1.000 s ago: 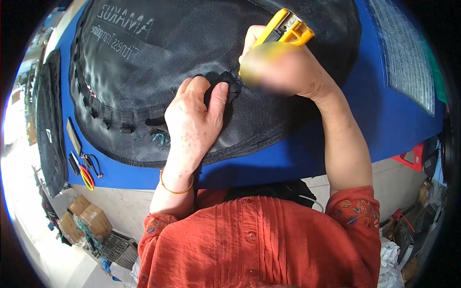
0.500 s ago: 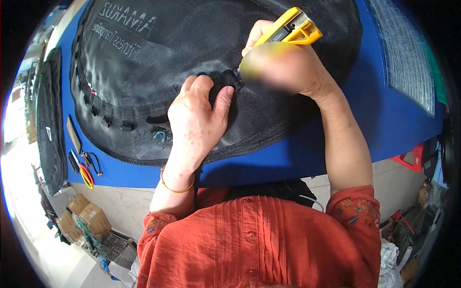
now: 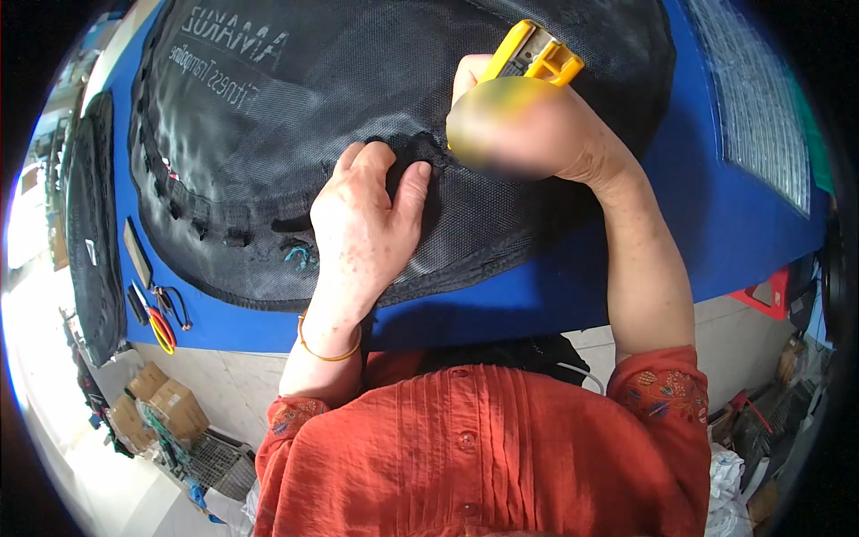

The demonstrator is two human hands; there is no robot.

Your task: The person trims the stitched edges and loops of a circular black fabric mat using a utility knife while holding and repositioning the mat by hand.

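Your right hand (image 3: 523, 130) grips the knife (image 3: 528, 58), slanted toward the mesh (image 3: 358, 107) beneath, while your left hand (image 3: 365, 215) rests just beside, seemingly bracing that mesh, though whether it pinches any cannot be told.

Mat (image 3: 501, 224) on table (image 3: 689, 215); tools (image 3: 162, 329) left of mat, sheet (image 3: 765, 125) right, both on table.

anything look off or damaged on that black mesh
Two things on the black mesh: the pale lettering at upper left reads backwards, perhaps because the mesh lies wrong side up; and a teal thread tangle beside the left hand looks loose or frayed against the black.
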